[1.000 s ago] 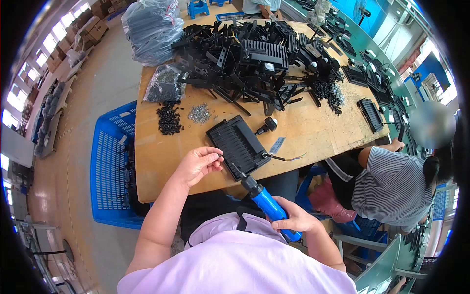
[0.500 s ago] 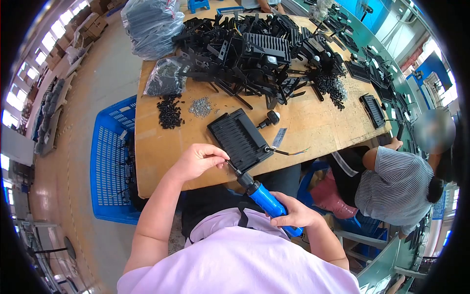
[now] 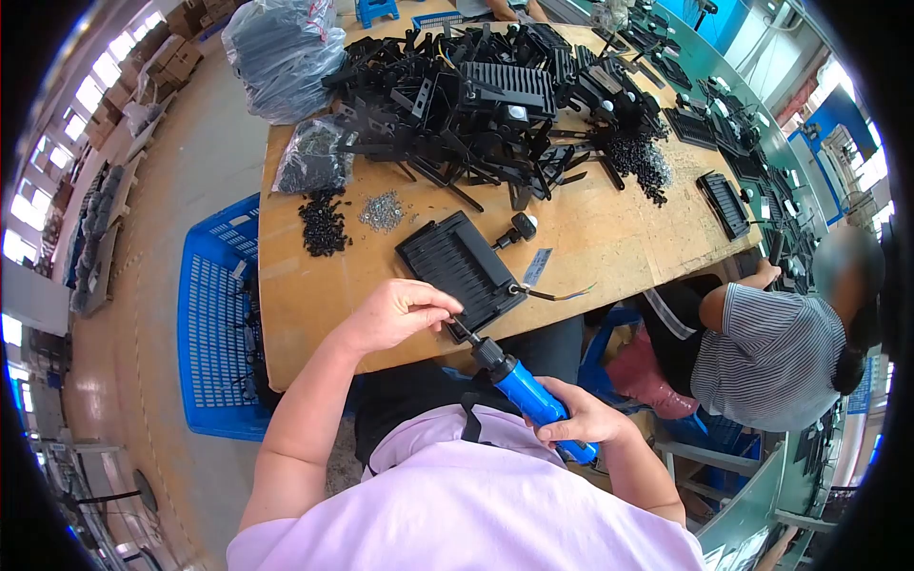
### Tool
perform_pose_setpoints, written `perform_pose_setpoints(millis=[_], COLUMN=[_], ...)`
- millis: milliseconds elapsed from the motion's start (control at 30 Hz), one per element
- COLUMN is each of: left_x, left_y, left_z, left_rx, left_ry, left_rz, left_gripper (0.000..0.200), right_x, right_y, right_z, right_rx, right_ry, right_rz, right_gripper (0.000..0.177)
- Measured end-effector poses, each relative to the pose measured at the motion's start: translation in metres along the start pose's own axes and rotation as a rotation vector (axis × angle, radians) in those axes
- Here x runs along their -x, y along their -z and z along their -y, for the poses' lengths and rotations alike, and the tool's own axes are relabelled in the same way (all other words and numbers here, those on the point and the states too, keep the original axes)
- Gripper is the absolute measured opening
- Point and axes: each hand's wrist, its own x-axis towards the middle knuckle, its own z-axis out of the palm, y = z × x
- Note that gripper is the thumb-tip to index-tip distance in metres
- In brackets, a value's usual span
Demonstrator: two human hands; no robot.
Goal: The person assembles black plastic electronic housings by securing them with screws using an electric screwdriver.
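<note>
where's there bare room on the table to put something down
The tan table is bare on the right, between the grey rectangular label and the black ribbed unit by the right edge. Another patch lies front left, between the heap of small black pieces and the near edge. The far half is crowded with tangled black brackets.

And here's a pale lilac cloth top (image 3: 457, 519), lightly creased, its short sleeves (image 3: 271, 533) leaving the forearms (image 3: 309, 404) bare! Loose folds (image 3: 430, 436) gather in front, a narrow black strip (image 3: 471, 421) cutting across, dark cloth (image 3: 392, 407) beyond; left hand (image 3: 395, 316) and right hand (image 3: 583, 421), both bare.
</note>
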Motion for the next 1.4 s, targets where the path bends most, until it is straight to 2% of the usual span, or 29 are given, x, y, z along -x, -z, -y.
perform_pose_setpoints(millis=[100, 200, 300, 333, 467, 667, 967, 1400], left_x=[-0.001, -0.003, -0.007, -0.008, -0.012, -0.020, -0.022, -0.019], left_y=[-0.008, -0.004, -0.024, -0.036, -0.081, -0.099, -0.099, -0.098], left_z=[-0.008, 0.003, 0.012, 0.019, 0.021, 0.028, 0.029, 0.026], left_rx=[0.124, -0.043, -0.507, -0.622, -0.829, -0.955, -0.894, -0.883], left_ry=[0.024, -0.002, -0.057, -0.257, -0.300, -0.322, -0.294, -0.310], left_rz=[-0.081, -0.178, -0.189, -0.223, -0.296, -0.440, -0.451, -0.429], left_gripper=[0.026, 0.026, 0.023, 0.020, 0.025, 0.020, 0.016, 0.015], right_x=[0.002, 0.005, 0.017, 0.022, 0.034, 0.028, 0.017, 0.016], right_y=[0.002, 0.004, 0.007, 0.008, 0.012, 0.015, 0.016, 0.012], right_z=[-0.008, -0.018, -0.031, -0.037, -0.064, -0.076, -0.084, -0.077], right_rx=[-0.045, -0.043, -0.047, -0.061, -0.064, -0.023, -0.046, -0.129], right_ry=[0.017, 0.063, 0.057, 0.041, 0.006, 0.014, 0.057, 0.009], right_rz=[-0.020, -0.051, -0.098, -0.118, -0.202, -0.205, -0.199, -0.182], right_gripper=[0.095, 0.094, 0.093, 0.092, 0.091, 0.090, 0.086, 0.085])
